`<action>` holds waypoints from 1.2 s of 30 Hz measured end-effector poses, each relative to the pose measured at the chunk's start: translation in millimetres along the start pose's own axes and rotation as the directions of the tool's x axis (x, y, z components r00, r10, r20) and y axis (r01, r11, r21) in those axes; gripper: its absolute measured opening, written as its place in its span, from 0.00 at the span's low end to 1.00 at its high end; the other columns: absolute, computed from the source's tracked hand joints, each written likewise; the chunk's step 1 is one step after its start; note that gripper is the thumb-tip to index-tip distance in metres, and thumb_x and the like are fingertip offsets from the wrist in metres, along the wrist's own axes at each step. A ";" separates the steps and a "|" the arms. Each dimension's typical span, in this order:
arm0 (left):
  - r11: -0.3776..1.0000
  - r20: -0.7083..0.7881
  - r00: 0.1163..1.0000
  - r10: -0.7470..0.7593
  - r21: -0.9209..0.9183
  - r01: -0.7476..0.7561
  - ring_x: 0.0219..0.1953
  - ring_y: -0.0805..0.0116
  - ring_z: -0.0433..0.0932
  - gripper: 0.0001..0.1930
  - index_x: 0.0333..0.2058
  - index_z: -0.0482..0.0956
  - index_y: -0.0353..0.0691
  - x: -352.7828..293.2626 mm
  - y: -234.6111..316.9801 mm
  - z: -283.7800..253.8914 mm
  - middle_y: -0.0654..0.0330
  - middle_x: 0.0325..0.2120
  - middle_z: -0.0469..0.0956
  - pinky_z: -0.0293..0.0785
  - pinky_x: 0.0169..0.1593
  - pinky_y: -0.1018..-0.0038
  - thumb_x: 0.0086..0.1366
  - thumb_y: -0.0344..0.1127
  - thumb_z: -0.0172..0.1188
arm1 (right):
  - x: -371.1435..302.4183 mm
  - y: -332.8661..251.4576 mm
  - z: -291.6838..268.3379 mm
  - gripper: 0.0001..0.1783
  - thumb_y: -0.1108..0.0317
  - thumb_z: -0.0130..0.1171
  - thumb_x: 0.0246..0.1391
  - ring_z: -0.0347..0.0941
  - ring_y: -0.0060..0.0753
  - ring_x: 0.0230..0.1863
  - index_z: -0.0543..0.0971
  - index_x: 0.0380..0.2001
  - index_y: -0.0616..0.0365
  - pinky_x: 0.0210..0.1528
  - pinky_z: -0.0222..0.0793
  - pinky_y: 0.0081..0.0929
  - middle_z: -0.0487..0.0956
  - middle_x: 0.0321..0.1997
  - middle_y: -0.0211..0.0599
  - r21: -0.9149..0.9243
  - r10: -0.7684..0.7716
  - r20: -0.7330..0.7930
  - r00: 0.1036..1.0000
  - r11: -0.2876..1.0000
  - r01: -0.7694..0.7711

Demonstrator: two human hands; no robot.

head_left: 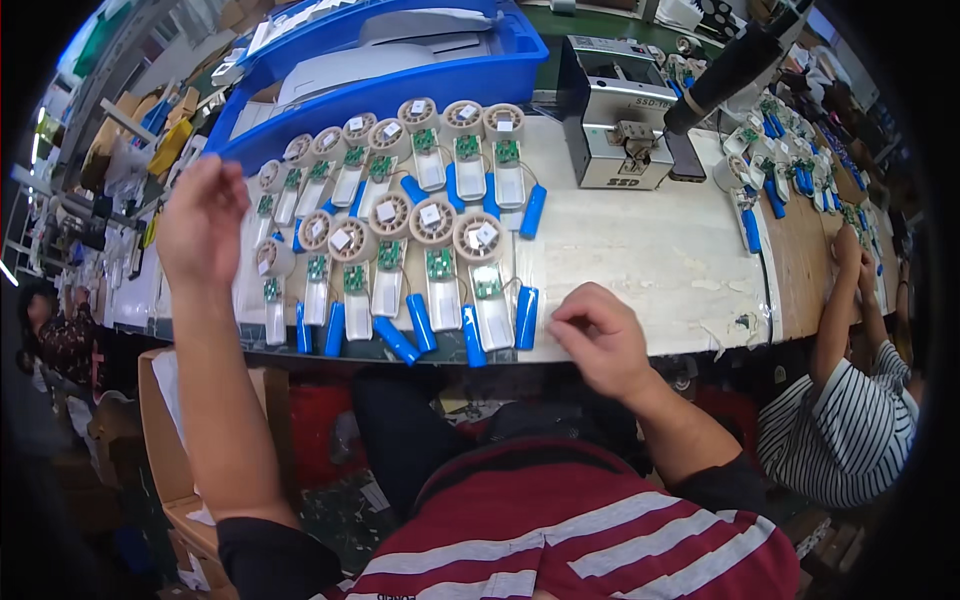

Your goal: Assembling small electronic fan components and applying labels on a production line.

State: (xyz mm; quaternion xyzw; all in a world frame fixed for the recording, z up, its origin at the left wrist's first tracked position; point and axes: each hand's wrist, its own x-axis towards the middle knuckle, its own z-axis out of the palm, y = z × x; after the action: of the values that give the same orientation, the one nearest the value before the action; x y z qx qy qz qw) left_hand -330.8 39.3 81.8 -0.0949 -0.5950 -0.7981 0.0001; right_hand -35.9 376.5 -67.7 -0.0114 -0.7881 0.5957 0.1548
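Fans (482, 238) in rows on surface (650, 260), w/ L grip (203, 215) loosely parted nearby & R grip (605, 340) narrow, fingertip contact unclear, beside blue batt. (527, 318)

fan-like units (509, 178) — round beige housings (432, 222), white handles (496, 325) toward near edge, green boards (440, 264) exposed, blue cylindrical cells (527, 318) alongside — lie in two rough rows on the pale surface (650, 270).

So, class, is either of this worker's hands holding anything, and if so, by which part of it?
Nothing visibly held: the left hand is raised, and the right hand is curled beside a blue cylinder.
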 end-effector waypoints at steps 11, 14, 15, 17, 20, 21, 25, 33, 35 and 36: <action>0.867 0.226 0.852 -0.472 -0.056 0.495 0.31 0.66 0.82 0.06 0.45 0.79 0.34 -259.1 -83.1 7.4 0.49 0.35 0.85 0.79 0.37 0.76 0.71 0.24 0.60 | -7.0 3.3 49.0 0.09 0.74 0.70 0.53 0.71 0.41 0.37 0.82 0.38 0.56 0.39 0.70 0.31 0.75 0.40 0.37 -0.532 -0.356 0.254 0.899 0.725 0.438; 0.828 0.289 0.787 -0.545 0.041 0.559 0.36 0.64 0.85 0.10 0.50 0.79 0.31 -255.7 -81.1 42.2 0.47 0.41 0.85 0.82 0.42 0.75 0.73 0.26 0.59 | -3.5 18.1 44.2 0.09 0.73 0.69 0.54 0.71 0.41 0.38 0.82 0.39 0.54 0.40 0.70 0.31 0.74 0.39 0.37 -0.562 -0.369 0.234 0.900 0.704 0.434; 0.830 0.288 0.789 -0.543 0.037 0.557 0.36 0.64 0.85 0.10 0.50 0.79 0.31 -253.0 -83.4 51.7 0.47 0.41 0.85 0.82 0.42 0.75 0.73 0.26 0.59 | -2.3 17.0 42.5 0.09 0.73 0.69 0.54 0.71 0.41 0.38 0.82 0.39 0.54 0.40 0.70 0.31 0.74 0.39 0.37 -0.562 -0.370 0.237 0.898 0.702 0.438; 0.852 0.301 0.804 -0.512 0.057 0.521 0.40 0.63 0.85 0.13 0.53 0.77 0.30 -242.3 -92.3 71.7 0.46 0.43 0.84 0.82 0.45 0.74 0.73 0.26 0.59 | 1.6 14.3 39.6 0.09 0.74 0.68 0.54 0.71 0.41 0.38 0.82 0.39 0.55 0.40 0.70 0.32 0.74 0.40 0.37 -0.581 -0.339 0.284 0.897 0.683 0.443; 0.867 0.332 0.807 -0.489 0.086 0.490 0.43 0.62 0.85 0.16 0.57 0.76 0.28 -227.5 -103.3 100.3 0.45 0.46 0.83 0.82 0.47 0.74 0.73 0.26 0.60 | 6.3 10.9 25.5 0.08 0.75 0.67 0.55 0.71 0.40 0.38 0.83 0.39 0.55 0.40 0.70 0.32 0.75 0.41 0.37 -0.608 -0.296 0.312 0.903 0.668 0.429; 0.851 0.292 0.802 -0.521 0.114 0.512 0.44 0.62 0.84 0.17 0.58 0.75 0.28 -223.4 -105.8 110.2 0.45 0.46 0.83 0.81 0.48 0.73 0.74 0.28 0.59 | 8.0 7.5 16.2 0.08 0.75 0.67 0.55 0.71 0.40 0.38 0.82 0.39 0.55 0.41 0.70 0.32 0.75 0.41 0.37 -0.521 -0.274 0.281 0.920 0.761 0.386; 0.792 0.170 0.775 -0.608 0.198 0.578 0.47 0.62 0.83 0.19 0.60 0.73 0.28 -207.4 -116.6 147.2 0.45 0.48 0.82 0.81 0.49 0.72 0.78 0.35 0.56 | 11.2 -1.2 -16.5 0.07 0.75 0.67 0.55 0.71 0.41 0.37 0.82 0.38 0.56 0.41 0.70 0.32 0.75 0.43 0.37 -0.206 -0.186 0.197 0.963 0.952 0.226; 0.575 0.292 0.686 -0.666 -0.383 0.723 0.41 0.63 0.82 0.27 0.59 0.76 0.31 -186.1 -160.6 201.4 0.50 0.41 0.81 0.80 0.44 0.71 0.82 0.53 0.49 | 5.7 11.4 -35.5 0.07 0.77 0.67 0.55 0.74 0.41 0.40 0.82 0.37 0.56 0.44 0.71 0.31 0.78 0.46 0.37 -0.209 -0.381 0.210 0.901 0.882 0.422; 0.557 0.308 0.692 -0.653 -0.424 0.714 0.40 0.63 0.81 0.28 0.59 0.76 0.32 -187.7 -170.2 204.3 0.50 0.40 0.81 0.80 0.44 0.71 0.83 0.55 0.48 | 2.3 14.4 -38.0 0.07 0.77 0.66 0.55 0.74 0.41 0.41 0.82 0.37 0.56 0.45 0.72 0.31 0.78 0.46 0.37 -0.271 -0.413 0.204 0.888 0.847 0.457; 0.599 0.301 0.721 -0.624 -0.409 0.689 0.40 0.64 0.81 0.27 0.58 0.76 0.32 -187.7 -175.6 203.7 0.51 0.40 0.81 0.79 0.44 0.71 0.83 0.54 0.48 | 1.7 15.6 -38.7 0.07 0.77 0.66 0.55 0.74 0.41 0.41 0.82 0.37 0.56 0.45 0.72 0.32 0.78 0.46 0.37 -0.286 -0.425 0.183 0.886 0.839 0.462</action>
State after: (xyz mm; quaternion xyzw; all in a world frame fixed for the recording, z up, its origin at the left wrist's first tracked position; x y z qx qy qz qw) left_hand -135.5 262.9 -57.5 0.0839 -0.3618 -0.8576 -0.3557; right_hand -30.1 417.5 -72.6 0.1799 -0.8630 0.4065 0.2401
